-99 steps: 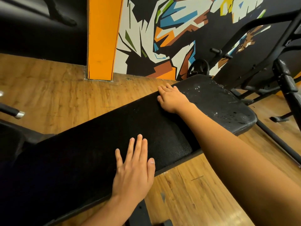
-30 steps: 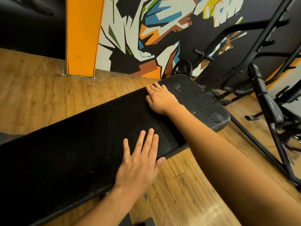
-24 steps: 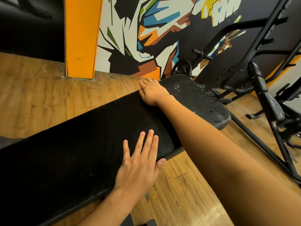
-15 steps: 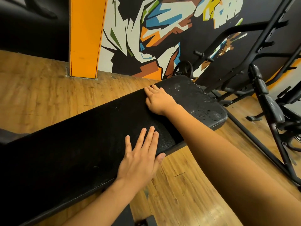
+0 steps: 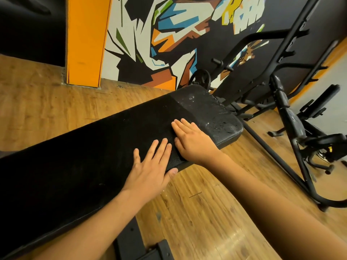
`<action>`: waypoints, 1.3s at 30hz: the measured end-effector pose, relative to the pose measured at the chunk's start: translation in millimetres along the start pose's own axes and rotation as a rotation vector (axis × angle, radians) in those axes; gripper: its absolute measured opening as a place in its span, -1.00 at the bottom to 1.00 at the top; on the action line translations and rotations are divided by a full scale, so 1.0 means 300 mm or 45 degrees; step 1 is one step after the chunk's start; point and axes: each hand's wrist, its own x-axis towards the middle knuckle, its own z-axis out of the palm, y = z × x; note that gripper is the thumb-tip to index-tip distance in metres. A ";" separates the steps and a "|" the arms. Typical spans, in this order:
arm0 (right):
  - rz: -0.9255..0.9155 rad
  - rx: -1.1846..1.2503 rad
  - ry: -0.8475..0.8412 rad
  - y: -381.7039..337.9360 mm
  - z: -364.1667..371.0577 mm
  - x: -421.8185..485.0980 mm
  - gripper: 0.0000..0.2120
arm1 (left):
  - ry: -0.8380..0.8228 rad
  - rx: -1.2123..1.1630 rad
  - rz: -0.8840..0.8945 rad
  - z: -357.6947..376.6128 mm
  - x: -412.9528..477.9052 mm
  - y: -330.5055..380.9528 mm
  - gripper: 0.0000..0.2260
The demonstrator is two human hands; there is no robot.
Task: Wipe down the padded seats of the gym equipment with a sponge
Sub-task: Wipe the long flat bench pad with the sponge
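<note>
Head view: the left hand [image 5: 150,166] lies flat on the black padded seat [image 5: 84,156], fingers extended and slightly spread, thumb hooked over the near edge. Its grip is wide and holds nothing, and it appears to serve as a brace. The right hand [image 5: 191,141] lies palm-down just beyond it, fingers extended and together, the two hands almost touching. No sponge is visible. Whether one is trapped beneath the right palm cannot be told, so the right grip reads as wide and pressing, not closed round anything. The step in hand appears to be a wiping pass along the seat. To do it well, pressure should be even under the whole palm, strokes should overlap across the full width, and the pass should run out to the far end [image 5: 212,113], where droplets glisten on the vinyl. The seat lies directly under both grips, above the wooden floor [image 5: 206,212].
</note>
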 end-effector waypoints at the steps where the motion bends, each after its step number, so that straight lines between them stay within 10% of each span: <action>1: 0.000 -0.003 0.004 -0.001 0.001 0.000 -0.44 | -0.006 0.007 0.001 -0.002 -0.002 -0.003 -0.35; 39: 0.045 -0.144 0.029 0.026 0.018 0.567 -0.50 | 0.086 -0.051 0.043 0.012 0.004 -0.001 -0.36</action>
